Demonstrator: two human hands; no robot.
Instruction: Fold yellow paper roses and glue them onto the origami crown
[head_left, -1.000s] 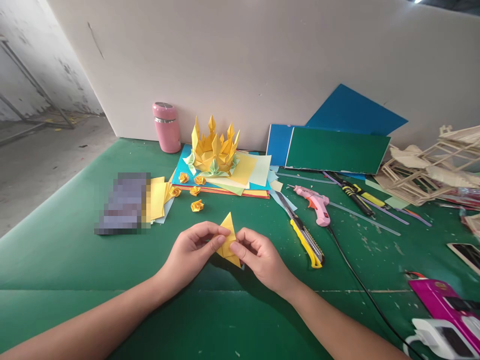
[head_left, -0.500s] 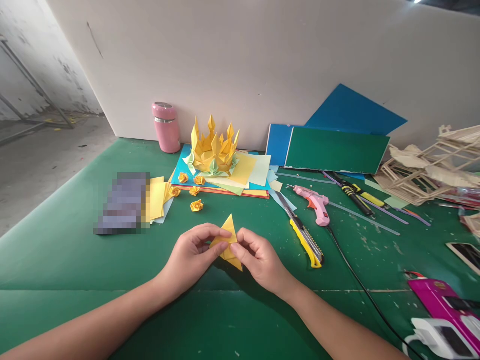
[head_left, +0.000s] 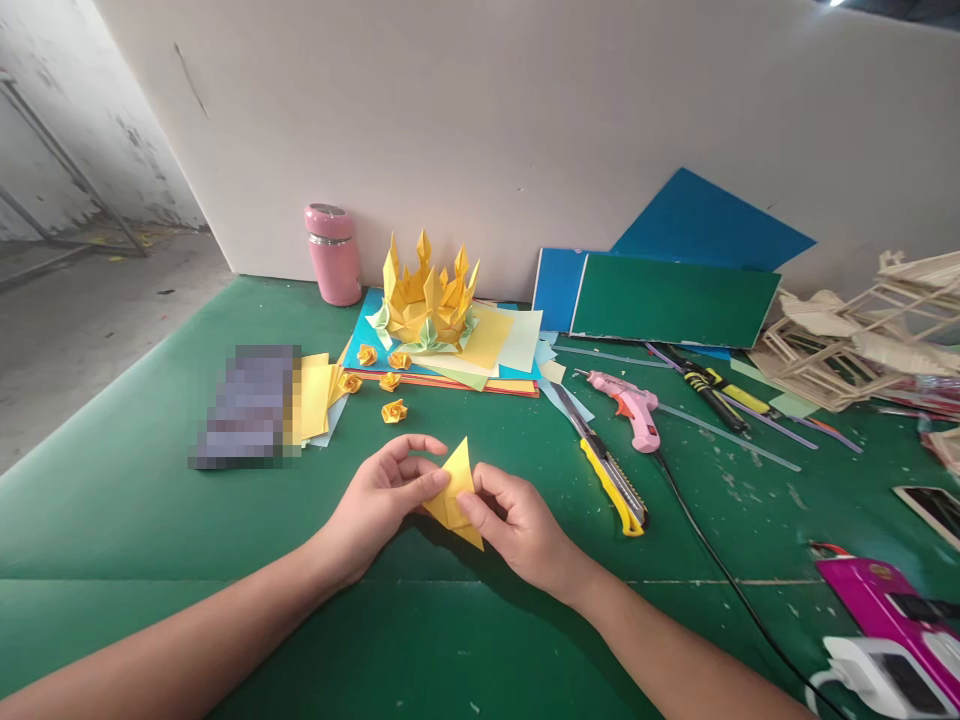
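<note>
A small folded piece of yellow paper, pointed at top and bottom, is held up over the green table between both hands. My left hand pinches its left edge, thumb on the front, with the index finger lifted away from the paper. On the other side, my right hand grips the right edge between thumb and fingers; those fingertips are partly hidden behind the paper. Beyond the hands lie several yellow paper roses, the nearest one on the tabletop. A yellow folded-paper crown with pale green leaves stands farther back.
To the right lie a yellow utility knife and a pink glue gun whose black cord runs toward the front. A pink flask stands at the back left. Coloured sheets lie under the crown. A magenta power bank-like object sits front right.
My left index finger has lifted off the front of the paper, and that hand opens slightly. The paper has dropped a little and turned slightly; the right hand stays almost in place.
</note>
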